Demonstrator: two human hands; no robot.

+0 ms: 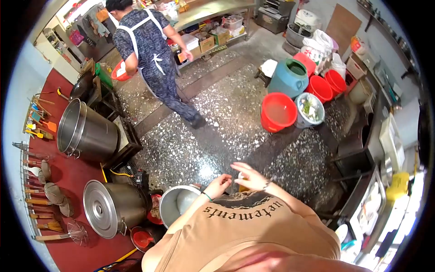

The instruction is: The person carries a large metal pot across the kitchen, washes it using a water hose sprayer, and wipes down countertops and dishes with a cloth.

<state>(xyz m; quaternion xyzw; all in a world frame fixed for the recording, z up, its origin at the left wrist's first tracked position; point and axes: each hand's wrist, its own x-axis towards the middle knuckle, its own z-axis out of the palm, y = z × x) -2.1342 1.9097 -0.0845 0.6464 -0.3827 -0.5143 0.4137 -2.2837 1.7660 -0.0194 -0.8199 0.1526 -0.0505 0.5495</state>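
small white bit (240,175) is up btwn the two hands, at the r. hand's (254,178) thumb side, just in front of the shirt; can't tell if r. hand grips it or only touches: its fingers are extended, loosely bent. l. hand (219,185), green band at wrist, is just beside, fingers curled inward; can't tell if it grasps anything. yellow-orange patch (244,187) shows below the white bit, too small to id.

nr l. forearm: open metal pot (168,203), w/ red basin (155,221) just left of it. further left, lidded pot (129,211); tall open pot (102,136) beyond, toward floor's (217,154) left edge. utensils hang along red wall (72,181).

ahead right on floor: red bucket (270,121) w/ liquid, white pail (304,123) w/ greens beside it, blue barrel (281,78) behind.

co-worker (147,43), apron on, back turned, is nr the far counter's (213,8) left end; boxes (206,42) sit on its lower shelf.
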